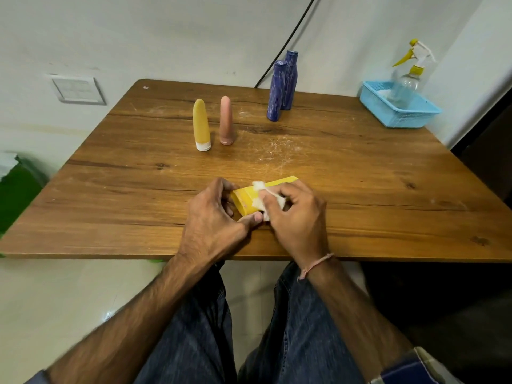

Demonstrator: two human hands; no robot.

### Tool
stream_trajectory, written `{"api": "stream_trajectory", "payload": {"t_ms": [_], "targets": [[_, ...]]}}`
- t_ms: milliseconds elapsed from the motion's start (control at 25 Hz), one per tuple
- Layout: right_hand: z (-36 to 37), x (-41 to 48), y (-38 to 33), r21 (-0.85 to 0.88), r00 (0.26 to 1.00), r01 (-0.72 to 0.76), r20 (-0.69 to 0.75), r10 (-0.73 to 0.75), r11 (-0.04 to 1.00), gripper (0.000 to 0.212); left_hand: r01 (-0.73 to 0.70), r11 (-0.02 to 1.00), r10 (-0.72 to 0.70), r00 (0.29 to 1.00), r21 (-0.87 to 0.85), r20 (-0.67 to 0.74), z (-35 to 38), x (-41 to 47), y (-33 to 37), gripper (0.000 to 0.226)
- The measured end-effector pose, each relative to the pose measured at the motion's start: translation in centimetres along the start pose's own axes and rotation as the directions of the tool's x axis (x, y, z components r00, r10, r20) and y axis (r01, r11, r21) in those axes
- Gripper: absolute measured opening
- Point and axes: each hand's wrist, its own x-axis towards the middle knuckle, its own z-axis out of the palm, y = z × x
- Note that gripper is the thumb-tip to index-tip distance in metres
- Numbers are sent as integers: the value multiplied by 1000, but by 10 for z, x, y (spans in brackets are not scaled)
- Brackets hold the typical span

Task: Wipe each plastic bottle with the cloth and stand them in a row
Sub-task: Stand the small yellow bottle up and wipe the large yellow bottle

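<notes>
A yellow plastic bottle (245, 199) lies tilted near the table's front edge. My left hand (214, 217) grips its cap end. My right hand (296, 217) holds a white cloth (261, 202) pressed against the bottle's side. Farther back stand a yellow bottle with a white cap (201, 124) and a pink-brown bottle (226, 120), side by side. Two blue bottles (281, 87) stand upright behind them to the right, one partly hiding the other.
The wooden table (138, 176) has scuff marks in its middle. A blue plastic basket (399, 112) at the back right corner holds a clear spray bottle (407, 79) with a yellow nozzle. A black cable runs down the wall behind.
</notes>
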Motion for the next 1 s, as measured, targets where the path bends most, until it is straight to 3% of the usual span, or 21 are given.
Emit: {"api": "stream_trajectory", "payload": {"t_ms": [120, 280, 400, 640, 840, 920, 1000], "targets": [[4, -13, -9, 63, 995, 83, 52, -87, 995, 8, 15, 1000, -14, 1000, 20, -18, -1, -1, 2, 45], [-22, 18, 37, -103, 984, -128, -133, 114, 986, 9, 28, 999, -27, 999, 38, -26, -2, 0, 4, 61], [-24, 23, 40, -145, 967, -210, -176, 184, 967, 10, 21, 999, -20, 999, 29, -34, -1, -1, 6, 63], [-7, 10, 0, 79, 990, 138, 8, -139, 987, 11, 8, 999, -10, 999, -47, -41, -2, 3, 3, 67], [-28, 45, 47, -54, 985, -149, -92, 144, 987, 11, -27, 999, 27, 1000, 29, -7, 1, 0, 3, 58], [-24, 49, 39, -38, 988, -140, -75, 137, 989, 10, -40, 997, 41, 999, 59, -13, 1, 0, 3, 55], [-15, 42, 16, 41, 999, -35, 23, 34, 999, 7, -53, 994, 55, 998, 95, -25, 2, 1, 1, 54]]}}
